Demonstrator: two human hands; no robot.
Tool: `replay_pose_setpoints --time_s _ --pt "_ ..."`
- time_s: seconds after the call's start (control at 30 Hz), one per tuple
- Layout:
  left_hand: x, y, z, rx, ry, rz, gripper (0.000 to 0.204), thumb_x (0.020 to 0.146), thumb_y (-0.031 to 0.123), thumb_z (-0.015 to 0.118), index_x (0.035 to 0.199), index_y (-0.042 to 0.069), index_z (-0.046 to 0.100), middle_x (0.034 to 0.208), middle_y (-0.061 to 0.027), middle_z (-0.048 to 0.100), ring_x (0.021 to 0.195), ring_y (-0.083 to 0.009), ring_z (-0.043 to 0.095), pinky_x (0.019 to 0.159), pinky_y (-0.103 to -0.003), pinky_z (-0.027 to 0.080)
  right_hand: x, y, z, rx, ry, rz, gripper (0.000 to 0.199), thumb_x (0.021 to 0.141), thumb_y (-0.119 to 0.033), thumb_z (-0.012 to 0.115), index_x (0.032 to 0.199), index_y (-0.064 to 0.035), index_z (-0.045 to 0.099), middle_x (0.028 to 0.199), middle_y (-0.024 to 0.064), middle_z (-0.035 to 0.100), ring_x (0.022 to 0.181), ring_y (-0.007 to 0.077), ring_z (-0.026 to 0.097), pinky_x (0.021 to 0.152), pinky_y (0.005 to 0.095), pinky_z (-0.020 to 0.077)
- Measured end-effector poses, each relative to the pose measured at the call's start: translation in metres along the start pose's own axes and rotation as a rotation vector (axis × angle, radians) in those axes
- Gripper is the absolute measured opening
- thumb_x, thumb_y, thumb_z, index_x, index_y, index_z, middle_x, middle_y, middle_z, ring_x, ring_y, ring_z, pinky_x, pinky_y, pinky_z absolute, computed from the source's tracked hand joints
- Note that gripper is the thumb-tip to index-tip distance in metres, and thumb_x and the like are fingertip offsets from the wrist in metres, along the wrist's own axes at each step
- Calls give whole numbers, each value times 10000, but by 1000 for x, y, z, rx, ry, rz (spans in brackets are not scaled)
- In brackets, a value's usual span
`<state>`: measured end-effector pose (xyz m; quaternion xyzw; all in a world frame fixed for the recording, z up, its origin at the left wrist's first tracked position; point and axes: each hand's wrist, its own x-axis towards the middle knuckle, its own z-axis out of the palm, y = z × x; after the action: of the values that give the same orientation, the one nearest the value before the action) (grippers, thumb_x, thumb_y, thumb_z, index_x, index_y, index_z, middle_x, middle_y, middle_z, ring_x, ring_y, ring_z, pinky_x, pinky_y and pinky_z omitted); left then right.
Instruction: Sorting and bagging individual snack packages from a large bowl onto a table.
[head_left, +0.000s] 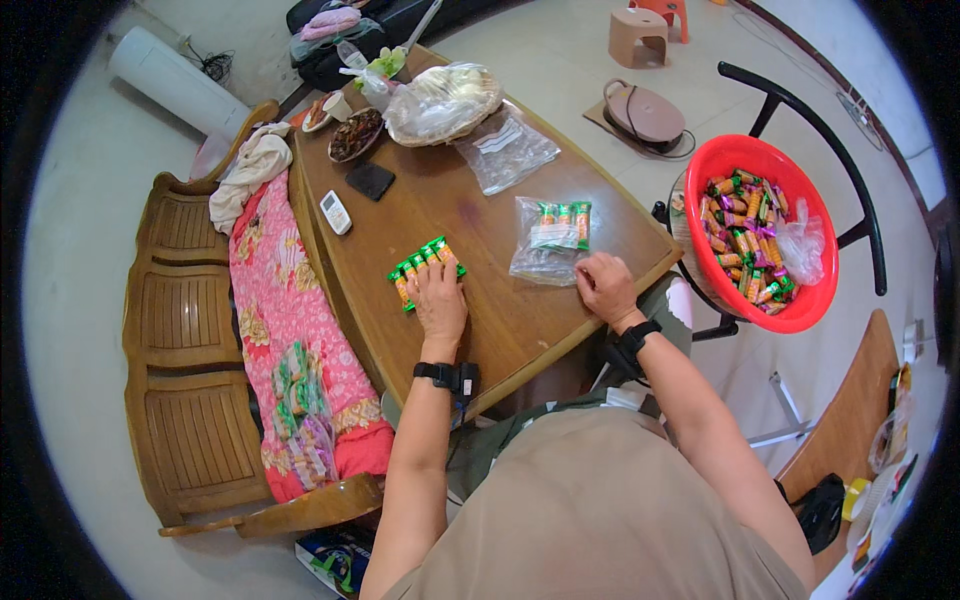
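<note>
My left hand (437,300) lies over a row of several small wrapped snacks (408,285) in green and orange wrappers. Its fingers are stretched out and rest on the near side of the row, covering part of it. To the right, a clear plastic bag (545,262) lies flat on the wooden table (500,340) with several like snacks (565,218) lined up inside its far end. My right hand (607,287) is closed at the bag's near right corner, fingers curled and seemingly pinching its edge; the fingertips are partly hidden.
A red basin (822,285) heaped with wrapped snacks stands at right beside a black chair frame (870,190). Another clear bag (510,150), a covered basket (440,105), a dish of dark food (355,135), a phone (370,180) and a white remote (335,212) occupy the far table. Filled bags (300,390) lie on the bench at left.
</note>
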<state>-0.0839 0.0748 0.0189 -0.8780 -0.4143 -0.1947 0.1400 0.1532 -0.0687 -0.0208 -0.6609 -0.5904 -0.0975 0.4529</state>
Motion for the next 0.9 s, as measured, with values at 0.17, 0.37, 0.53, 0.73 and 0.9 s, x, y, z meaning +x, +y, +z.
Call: replay_pose_setpoints --time_s 0.17,0.37,0.53,0.73,0.9 --pt "0 -1 14 19 -65 34 306 772 109 627 1076 145 613 1023 -34 586 1027 -250 506 963 -433 300 1 -1 1 -23 1 2 110 753 -92 647 805 -97 550 743 74 547 721 275 569 636 376 431" --pt "-1 6 18 -181 -35 145 219 810 59 549 1005 126 623 1033 -55 593 950 -247 568 968 -432 328 -1 -2 0 -37 -33 32 98 761 -110 645 802 -102 556 750 72 540 717 267 558 647 365 424" --pt "7 10 15 -216 23 239 265 799 15 532 1036 97 618 1236 -111 548 930 -269 589 937 -436 352 0 -2 -2 -30 -10 10 120 742 -77 660 810 -98 563 744 72 536 719 265 557 637 366 420" --pt "18 8 21 -294 -85 223 190 772 4 553 943 74 598 1115 -106 562 848 -288 580 760 -411 457 -2 0 0 -34 -26 15 112 764 -123 651 817 -103 554 779 67 547 768 260 574 681 359 435" --pt "17 7 21 -282 -67 225 152 763 -1 559 900 58 586 1065 -106 561 817 -297 575 698 -408 484 -2 -1 0 -39 -35 27 107 769 -122 649 818 -106 555 782 62 550 766 255 574 675 359 433"
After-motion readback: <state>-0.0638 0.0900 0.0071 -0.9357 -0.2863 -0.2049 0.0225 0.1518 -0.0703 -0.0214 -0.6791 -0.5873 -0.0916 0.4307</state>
